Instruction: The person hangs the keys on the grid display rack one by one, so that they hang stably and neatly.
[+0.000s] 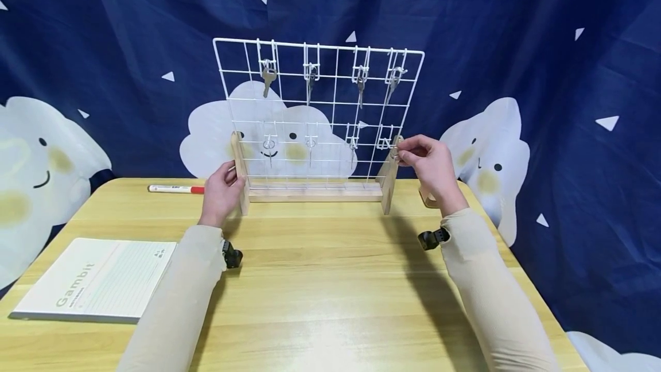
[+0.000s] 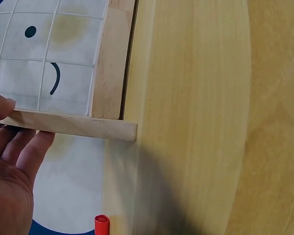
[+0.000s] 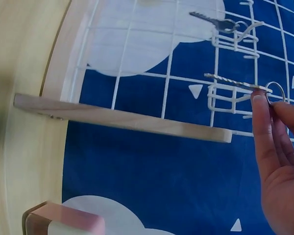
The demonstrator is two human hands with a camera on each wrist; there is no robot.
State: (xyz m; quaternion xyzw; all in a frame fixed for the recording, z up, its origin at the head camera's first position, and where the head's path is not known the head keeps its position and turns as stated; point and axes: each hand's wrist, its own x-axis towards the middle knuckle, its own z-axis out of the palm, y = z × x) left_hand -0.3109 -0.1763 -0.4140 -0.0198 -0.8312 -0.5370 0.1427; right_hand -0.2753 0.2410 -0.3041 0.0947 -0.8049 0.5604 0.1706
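A white wire grid rack [image 1: 335, 76] stands in a wooden base on the table. My left hand [image 1: 223, 193] grips its left wooden upright [image 2: 73, 123], thumb on one side and fingers on the other. Beside the right upright [image 3: 132, 119], my right hand [image 1: 431, 168] pinches a key [image 3: 233, 82] by its head and metal ring [image 3: 282, 86]. That key's blade points toward the lower right hook [image 3: 228, 101], overlapping it in the right wrist view. Several keys, including one at top left [image 1: 268, 80], hang from the upper hooks; more hang below, one on the neighbouring hook [image 3: 223, 24].
A notebook [image 1: 119, 280] lies at the table's left. Behind my left hand is a white marker with a red cap [image 2: 102, 224]. A small pinkish box-like object [image 3: 68, 219] sits near the right back edge. A dark blue cloud-print curtain [image 1: 155, 16] hangs behind the table.
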